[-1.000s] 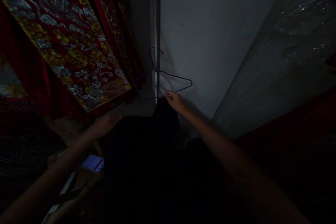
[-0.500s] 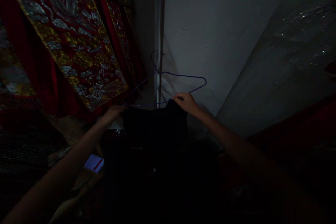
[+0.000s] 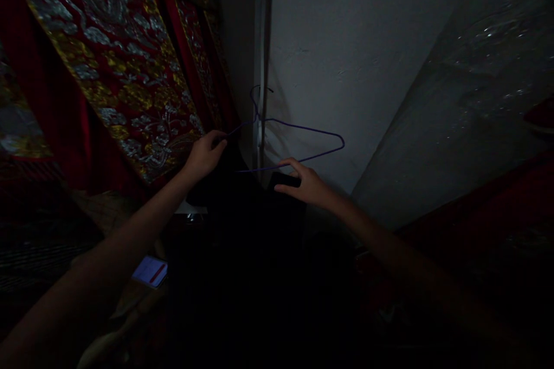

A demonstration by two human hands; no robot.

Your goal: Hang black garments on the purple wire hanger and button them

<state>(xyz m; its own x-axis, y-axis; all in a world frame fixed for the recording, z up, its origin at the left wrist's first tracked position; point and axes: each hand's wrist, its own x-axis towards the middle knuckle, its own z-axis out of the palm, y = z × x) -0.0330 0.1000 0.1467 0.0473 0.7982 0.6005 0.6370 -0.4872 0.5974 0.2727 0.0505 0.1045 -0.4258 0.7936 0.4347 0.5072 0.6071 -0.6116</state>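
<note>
Deep shadow fills the room, and the lower middle is almost black. Nearest, at lower left, a device with a lit screen (image 3: 150, 271) lies just beside the forearm. Dark cloth (image 3: 255, 213) spreads between the 2 hands, its lower edges lost in the gloom. The left hand (image 3: 204, 155) pinches this cloth at the left shoulder of a thin purple hanger (image 3: 298, 126). The right hand (image 3: 310, 185) has thumb and index finger spread, with cloth between them, close to the hanger's bottom bar; I cannot tell whether it grips. The hook curves around a pale upright strip (image 3: 261, 40). Red cloth with silver and gold embroidery (image 3: 130, 86) hangs at the left. Beyond the hanger stands a grey wall (image 3: 337, 40), with shiny clear sheeting (image 3: 489, 69) farther right.
</note>
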